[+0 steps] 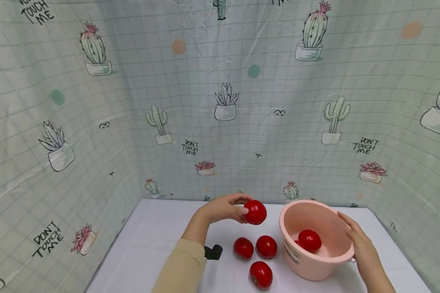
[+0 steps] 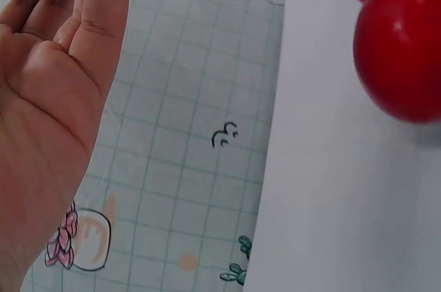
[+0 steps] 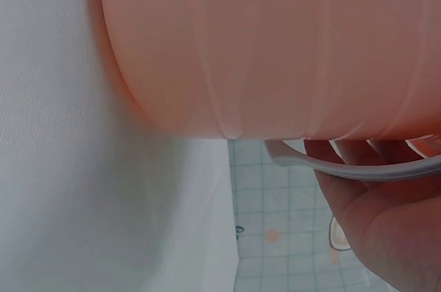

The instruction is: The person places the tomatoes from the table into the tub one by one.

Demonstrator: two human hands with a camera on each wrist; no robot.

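Observation:
My left hand (image 1: 225,209) holds a red tomato (image 1: 255,212) with thumb and fingers, raised above the table to the left of the pink bucket (image 1: 289,232). In the left wrist view the palm (image 2: 48,99) shows, with only a sliver of that tomato at the top edge. My right hand (image 1: 363,244) grips the bucket at its right rim. In the right wrist view its fingers lie against the bucket wall (image 3: 262,44), behind the grey handle (image 3: 386,170). A tomato (image 1: 309,241) lies inside the bucket, partly covering another red one.
Three more tomatoes rest on the white table (image 1: 150,244) left of the bucket: one at left (image 1: 243,248), one beside it (image 1: 266,246) and one nearer me (image 1: 261,274). A cactus-print cloth (image 1: 256,122) hangs behind the table and along both sides.

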